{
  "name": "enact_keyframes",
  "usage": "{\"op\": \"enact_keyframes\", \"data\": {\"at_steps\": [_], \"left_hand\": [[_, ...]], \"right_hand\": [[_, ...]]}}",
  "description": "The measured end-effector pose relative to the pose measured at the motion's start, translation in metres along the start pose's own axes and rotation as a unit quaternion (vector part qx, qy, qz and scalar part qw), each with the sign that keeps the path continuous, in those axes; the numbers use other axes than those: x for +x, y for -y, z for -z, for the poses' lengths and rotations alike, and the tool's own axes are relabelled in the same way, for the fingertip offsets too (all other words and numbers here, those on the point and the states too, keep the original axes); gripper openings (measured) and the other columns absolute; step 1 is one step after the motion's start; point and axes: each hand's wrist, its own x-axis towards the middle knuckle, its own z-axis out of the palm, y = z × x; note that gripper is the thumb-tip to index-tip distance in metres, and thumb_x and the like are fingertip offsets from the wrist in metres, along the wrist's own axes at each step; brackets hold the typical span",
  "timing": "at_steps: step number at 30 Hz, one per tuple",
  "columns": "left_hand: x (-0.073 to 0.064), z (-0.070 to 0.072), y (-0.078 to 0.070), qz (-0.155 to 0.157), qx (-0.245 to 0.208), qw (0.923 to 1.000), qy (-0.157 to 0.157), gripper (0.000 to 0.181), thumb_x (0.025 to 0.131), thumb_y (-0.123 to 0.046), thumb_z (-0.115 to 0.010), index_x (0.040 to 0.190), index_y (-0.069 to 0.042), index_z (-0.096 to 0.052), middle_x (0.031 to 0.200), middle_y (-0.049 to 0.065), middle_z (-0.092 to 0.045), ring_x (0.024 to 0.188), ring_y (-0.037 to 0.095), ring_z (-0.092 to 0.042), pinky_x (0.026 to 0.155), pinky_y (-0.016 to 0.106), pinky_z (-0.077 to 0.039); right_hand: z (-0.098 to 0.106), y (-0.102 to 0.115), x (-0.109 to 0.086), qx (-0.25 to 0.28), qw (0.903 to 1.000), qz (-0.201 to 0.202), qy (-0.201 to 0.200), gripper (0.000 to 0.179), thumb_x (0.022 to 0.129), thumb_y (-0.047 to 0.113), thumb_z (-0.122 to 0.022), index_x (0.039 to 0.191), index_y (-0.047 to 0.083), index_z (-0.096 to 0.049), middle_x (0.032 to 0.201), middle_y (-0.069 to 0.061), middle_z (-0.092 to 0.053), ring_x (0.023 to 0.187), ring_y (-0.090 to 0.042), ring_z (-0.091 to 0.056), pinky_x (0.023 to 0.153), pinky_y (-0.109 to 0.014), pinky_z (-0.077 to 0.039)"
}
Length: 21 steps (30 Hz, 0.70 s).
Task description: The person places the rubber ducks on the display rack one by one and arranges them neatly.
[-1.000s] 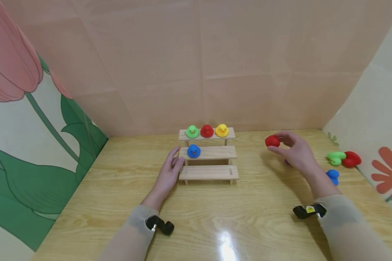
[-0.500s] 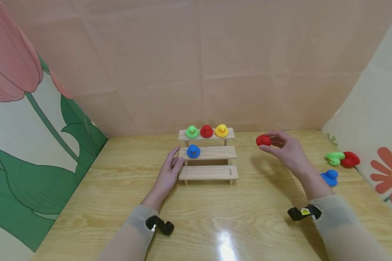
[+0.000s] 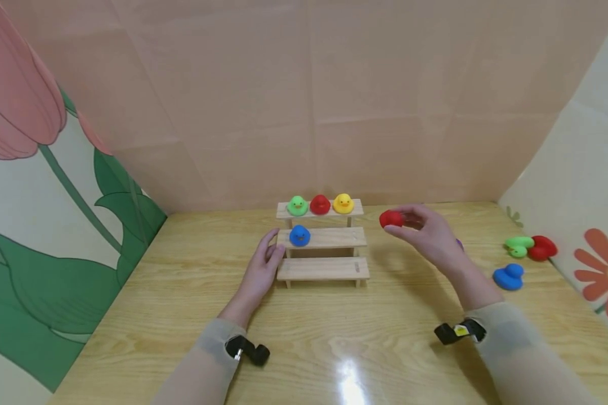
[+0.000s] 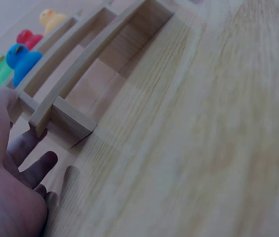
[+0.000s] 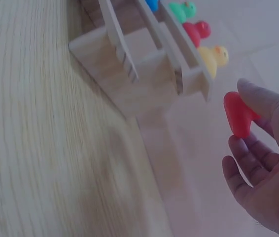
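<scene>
In the head view, my right hand [image 3: 425, 233] pinches a red toy duck [image 3: 390, 219] between thumb and fingers, held up to the right of a three-step wooden stand [image 3: 329, 269]. The right wrist view shows the red duck [image 5: 238, 116] at the fingertips, near the stand's end. My left hand [image 3: 257, 270] rests against the stand's left end, its fingers loosely extended; in the left wrist view the thumb lies by the middle step. The top step bears a green duck [image 3: 297, 206], a red duck [image 3: 320, 205] and a yellow duck [image 3: 343, 203]. A blue duck [image 3: 299, 235] sits at the middle step's left.
On the wooden table [image 3: 375, 337] at right lie a green duck [image 3: 519, 246], another red duck [image 3: 542, 248] and a blue duck [image 3: 509, 277]. A purple thing [image 3: 459, 243] is mostly hidden behind my right wrist. A pink backdrop [image 3: 309, 101] stands behind the stand.
My right hand has moved left with the red duck, closer to the stand, uncovering more of the blue duck on the table. My left hand stays against the stand.
</scene>
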Motion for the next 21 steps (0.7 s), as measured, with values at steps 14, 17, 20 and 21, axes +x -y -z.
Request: {"op": "enact_keyframes", "data": {"at_steps": [14,17,20,21], "left_hand": [[0.000,-0.002,-0.001,-0.004,-0.002,1.0000,-0.007,0.060,0.118,-0.038,-0.056,0.172,-0.020,-0.038,0.151,0.020,-0.064,0.144,0.035,-0.057,0.123,0.058,-0.041],[0.000,-0.001,-0.001,-0.004,-0.003,1.0000,-0.006,0.060,0.118,-0.039,-0.056,0.172,-0.021,-0.038,0.151,0.020,-0.064,0.145,0.035,-0.057,0.123,0.058,-0.041],[0.001,-0.001,-0.001,-0.001,-0.003,1.0000,-0.008,0.059,0.118,-0.041,-0.057,0.172,-0.023,-0.039,0.152,0.019,-0.064,0.145,0.034,-0.057,0.123,0.057,-0.040],[0.001,-0.002,-0.001,0.000,-0.002,1.0000,-0.008,0.059,0.117,-0.041,-0.057,0.171,-0.024,-0.040,0.152,0.019,-0.064,0.145,0.034,-0.057,0.124,0.057,-0.040]], "right_hand": [[-0.031,0.023,0.002,0.017,0.9987,0.033,0.036,0.053,0.097,0.040,-0.090,0.138,0.014,-0.070,0.134,-0.009,-0.072,0.126,-0.033,-0.068,0.094,-0.028,-0.059],[-0.037,0.025,0.003,0.021,0.9982,0.028,0.048,0.051,0.096,0.038,-0.090,0.137,0.016,-0.070,0.134,-0.006,-0.072,0.126,-0.032,-0.067,0.098,-0.039,-0.059],[-0.043,0.028,0.005,0.026,0.9976,0.026,0.058,0.050,0.096,0.037,-0.091,0.138,0.018,-0.070,0.134,-0.005,-0.071,0.127,-0.030,-0.066,0.101,-0.047,-0.058],[-0.045,0.029,0.005,0.029,0.9975,0.027,0.059,0.050,0.096,0.036,-0.091,0.138,0.017,-0.070,0.134,-0.005,-0.071,0.127,-0.030,-0.066,0.102,-0.048,-0.057]]}}
